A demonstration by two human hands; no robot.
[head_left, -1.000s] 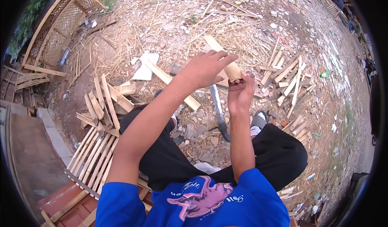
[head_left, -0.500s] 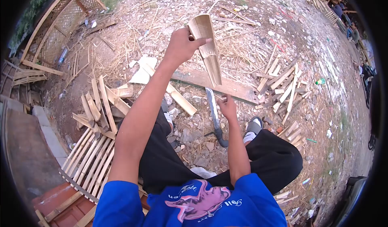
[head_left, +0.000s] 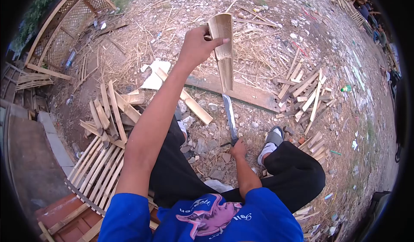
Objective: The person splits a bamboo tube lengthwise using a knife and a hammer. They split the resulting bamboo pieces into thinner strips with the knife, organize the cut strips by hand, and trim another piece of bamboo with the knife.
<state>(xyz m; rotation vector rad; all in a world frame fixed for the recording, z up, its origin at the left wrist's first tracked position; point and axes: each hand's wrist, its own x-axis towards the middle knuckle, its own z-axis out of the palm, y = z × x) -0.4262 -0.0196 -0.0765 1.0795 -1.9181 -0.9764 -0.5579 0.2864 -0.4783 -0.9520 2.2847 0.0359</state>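
Observation:
My left hand (head_left: 197, 48) grips a split length of bamboo (head_left: 225, 67) near its upper end, thumb across its hollow inner face. The piece stands nearly upright, its lower end at the wooden plank (head_left: 255, 97) on the ground. Below it, my right hand (head_left: 238, 149) is wrapped round the handle of a machete (head_left: 230, 116). The blade points away from me, and its tip meets the bamboo's lower end; I cannot tell whether it is lodged there. Another split bamboo piece (head_left: 196, 105) lies left of the blade.
Split bamboo is piled at the left (head_left: 105, 117) and right (head_left: 308, 93). A slatted bamboo panel (head_left: 97, 168) lies by my left leg. A lattice frame (head_left: 64, 26) stands at the far left. Stones and straw litter the ground around my feet.
My right hand has come down from beside the bamboo's lower end and taken hold of the machete's handle. The handle has straightened slightly; my left hand still holds the bamboo.

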